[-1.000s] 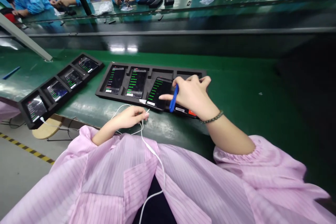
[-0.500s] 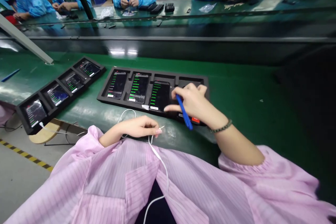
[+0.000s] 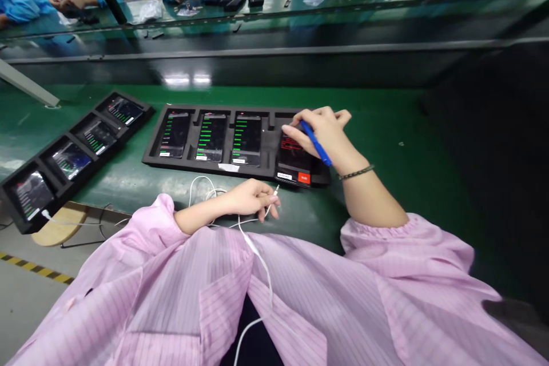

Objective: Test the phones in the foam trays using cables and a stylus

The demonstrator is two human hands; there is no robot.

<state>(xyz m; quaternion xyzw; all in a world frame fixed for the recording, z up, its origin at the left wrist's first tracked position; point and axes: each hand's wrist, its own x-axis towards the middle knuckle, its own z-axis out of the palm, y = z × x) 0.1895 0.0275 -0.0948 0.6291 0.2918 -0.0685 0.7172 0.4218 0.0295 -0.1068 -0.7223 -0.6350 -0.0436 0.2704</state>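
My left hand [image 3: 253,199] pinches the plug end of a white earphone cable [image 3: 260,254], just in front of the near black foam tray [image 3: 268,140]. Its metal tip points up toward the tray. With a blue pen [image 3: 316,144] gripped in its fingers, my right hand [image 3: 325,130] is over the rightmost phone [image 3: 293,158], fingertips at the top of its screen. That screen shows red text and a red box at the lower right. Three other phones, including one [image 3: 247,138] beside it, lie in the tray with green lines on their screens.
A second foam tray [image 3: 77,151] with several lit phones lies angled at the left, a white cable plug [image 3: 46,214] at its nearest phone. Across the raised divider [image 3: 274,66], people in blue work at another bench. A wooden stool [image 3: 60,227] stands below the table.
My right hand has moved up off the tray's near edge to the top of the rightmost phone, uncovering its red-text screen. The plug in my left hand has turned upward, nearer that phone.
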